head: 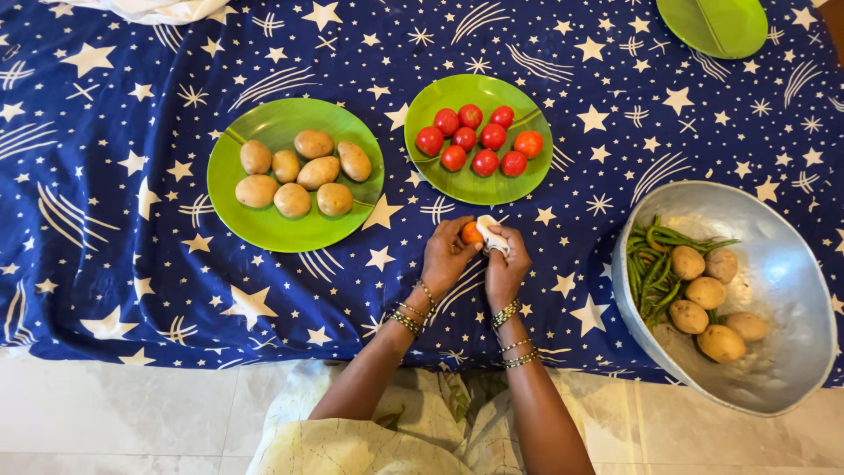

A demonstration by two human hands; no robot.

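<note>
Mostly hidden between my fingers is an orange-red tomato [472,233]: my left hand [447,257] is closed around it, while my right hand [505,264] grips a small white cloth [491,234] pressed against it, near the middle of the tabletop [123,281]. Just beyond, a green plate [479,182] holds nine red tomatoes [479,141]; to its left a larger green plate [264,224] carries seven potatoes [297,171]. At right, a metal bowl [782,273] holds green beans [652,268] and potatoes [708,303]. Another green plate [716,25] is cut off at the far edge. A blue star-printed cloth covers the surface; pale floor tiles [114,413] show near me.
</note>
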